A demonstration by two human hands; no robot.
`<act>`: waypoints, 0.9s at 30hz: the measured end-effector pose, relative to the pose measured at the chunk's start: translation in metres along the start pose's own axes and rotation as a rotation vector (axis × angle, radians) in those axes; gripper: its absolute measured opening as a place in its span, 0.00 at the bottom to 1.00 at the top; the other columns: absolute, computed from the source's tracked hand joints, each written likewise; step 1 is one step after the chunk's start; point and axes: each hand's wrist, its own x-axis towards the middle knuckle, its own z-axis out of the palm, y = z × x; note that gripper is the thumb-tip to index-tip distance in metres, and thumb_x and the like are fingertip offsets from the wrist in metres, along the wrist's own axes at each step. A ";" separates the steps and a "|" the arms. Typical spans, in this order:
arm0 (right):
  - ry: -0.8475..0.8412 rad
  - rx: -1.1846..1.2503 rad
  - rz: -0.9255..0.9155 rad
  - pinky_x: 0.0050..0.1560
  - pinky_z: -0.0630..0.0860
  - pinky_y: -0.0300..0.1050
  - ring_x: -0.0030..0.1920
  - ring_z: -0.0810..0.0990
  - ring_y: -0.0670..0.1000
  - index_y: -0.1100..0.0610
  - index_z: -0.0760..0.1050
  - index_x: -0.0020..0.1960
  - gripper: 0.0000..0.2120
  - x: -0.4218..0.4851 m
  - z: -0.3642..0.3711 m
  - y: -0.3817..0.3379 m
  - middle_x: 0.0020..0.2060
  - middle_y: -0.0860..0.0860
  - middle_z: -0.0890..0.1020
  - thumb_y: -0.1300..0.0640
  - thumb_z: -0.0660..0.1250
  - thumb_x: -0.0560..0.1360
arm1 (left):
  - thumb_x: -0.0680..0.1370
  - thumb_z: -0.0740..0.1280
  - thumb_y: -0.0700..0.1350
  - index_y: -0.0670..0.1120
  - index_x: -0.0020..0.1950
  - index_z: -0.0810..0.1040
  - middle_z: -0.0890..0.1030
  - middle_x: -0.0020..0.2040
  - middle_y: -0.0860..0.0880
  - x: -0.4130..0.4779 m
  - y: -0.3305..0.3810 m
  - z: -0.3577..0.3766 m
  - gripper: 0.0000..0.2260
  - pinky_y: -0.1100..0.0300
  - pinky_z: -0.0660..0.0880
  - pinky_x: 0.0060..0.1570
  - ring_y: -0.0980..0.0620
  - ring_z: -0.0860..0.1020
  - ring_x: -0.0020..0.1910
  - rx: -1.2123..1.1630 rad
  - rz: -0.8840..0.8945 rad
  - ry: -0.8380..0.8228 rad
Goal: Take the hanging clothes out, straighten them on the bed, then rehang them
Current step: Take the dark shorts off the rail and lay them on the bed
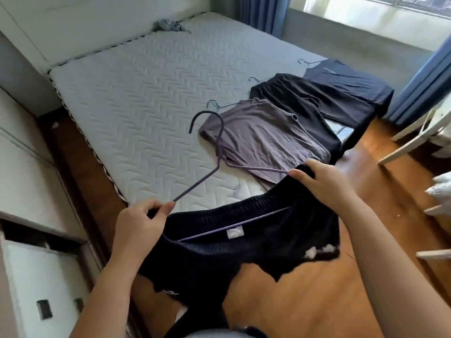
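I hold black shorts [256, 240] with an elastic waistband over the near edge of the bed [136, 93]. A purple hanger [214, 152] runs through the waistband, its hook pointing up and away. My left hand [141, 223] pinches the hanger's left shoulder together with the waistband's left end. My right hand [322, 184] grips the waistband's right end over the hanger's other shoulder. Three garments lie flat on the bed's right side, each on a hanger: a brown-grey top [263, 132], a black piece [312, 106] and a dark navy shirt [341, 79].
A crumpled grey cloth [170, 25] lies at the head of the bed. White wardrobe panels and drawers [31, 264] stand on the left. Wooden floor [305, 301] lies below me. White furniture [429, 132] and blue curtains [422, 89] are at right.
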 end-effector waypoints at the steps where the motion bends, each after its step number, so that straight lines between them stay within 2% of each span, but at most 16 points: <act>1: -0.012 0.002 -0.014 0.40 0.68 0.48 0.40 0.75 0.57 0.62 0.70 0.42 0.23 0.005 0.001 0.000 0.35 0.54 0.76 0.41 0.61 0.74 | 0.72 0.70 0.45 0.52 0.31 0.75 0.78 0.31 0.55 -0.001 -0.001 0.001 0.11 0.72 0.68 0.35 0.55 0.76 0.33 -0.007 -0.017 -0.001; 4: -0.079 0.024 -0.037 0.40 0.67 0.48 0.40 0.74 0.56 0.60 0.69 0.40 0.21 0.026 0.013 -0.004 0.32 0.50 0.73 0.40 0.61 0.73 | 0.73 0.69 0.46 0.55 0.30 0.73 0.78 0.29 0.55 0.003 -0.008 0.006 0.12 0.77 0.67 0.35 0.57 0.76 0.35 -0.018 -0.068 0.005; 8: -0.239 0.026 -0.044 0.41 0.69 0.49 0.41 0.75 0.55 0.58 0.69 0.41 0.21 0.070 0.043 -0.011 0.34 0.50 0.74 0.39 0.60 0.74 | 0.73 0.69 0.46 0.52 0.30 0.74 0.79 0.32 0.54 0.025 -0.034 0.018 0.11 0.69 0.67 0.35 0.54 0.75 0.34 -0.009 -0.199 0.046; 11: -0.347 0.013 -0.042 0.42 0.72 0.50 0.42 0.77 0.55 0.61 0.72 0.46 0.23 0.113 0.076 -0.016 0.40 0.54 0.78 0.39 0.61 0.74 | 0.73 0.69 0.46 0.51 0.31 0.75 0.78 0.32 0.54 0.050 -0.062 0.039 0.10 0.67 0.66 0.35 0.55 0.74 0.34 -0.012 -0.301 0.059; 13: -0.420 -0.005 -0.024 0.43 0.73 0.49 0.43 0.77 0.56 0.61 0.72 0.48 0.23 0.143 0.100 -0.017 0.41 0.53 0.78 0.39 0.60 0.74 | 0.74 0.68 0.47 0.48 0.35 0.77 0.79 0.35 0.51 0.069 -0.082 0.058 0.08 0.62 0.66 0.35 0.52 0.74 0.38 -0.012 -0.396 0.025; 15: -0.528 -0.058 0.000 0.43 0.72 0.49 0.44 0.77 0.56 0.61 0.72 0.49 0.24 0.170 0.123 -0.018 0.43 0.54 0.78 0.39 0.59 0.74 | 0.74 0.68 0.48 0.45 0.39 0.80 0.82 0.39 0.48 0.086 -0.104 0.079 0.08 0.57 0.68 0.41 0.47 0.77 0.43 0.000 -0.502 -0.019; 18: -0.685 -0.123 -0.006 0.46 0.73 0.48 0.47 0.77 0.55 0.60 0.72 0.51 0.23 0.204 0.150 -0.016 0.47 0.55 0.79 0.39 0.59 0.75 | 0.74 0.68 0.49 0.45 0.42 0.81 0.83 0.43 0.45 0.103 -0.135 0.108 0.08 0.55 0.72 0.46 0.44 0.79 0.46 -0.018 -0.623 -0.043; 23: -0.872 -0.210 -0.084 0.47 0.71 0.47 0.48 0.76 0.55 0.58 0.70 0.50 0.22 0.249 0.187 -0.015 0.47 0.53 0.75 0.39 0.59 0.74 | 0.75 0.66 0.50 0.47 0.43 0.81 0.83 0.44 0.47 0.129 -0.159 0.128 0.08 0.53 0.75 0.44 0.45 0.79 0.46 0.036 -0.724 -0.070; 27: -0.963 -0.283 -0.138 0.46 0.68 0.44 0.47 0.72 0.52 0.58 0.70 0.55 0.21 0.286 0.230 -0.021 0.47 0.50 0.71 0.41 0.60 0.75 | 0.75 0.66 0.51 0.50 0.41 0.79 0.82 0.44 0.48 0.160 -0.186 0.137 0.07 0.55 0.73 0.43 0.45 0.78 0.46 0.072 -0.800 -0.077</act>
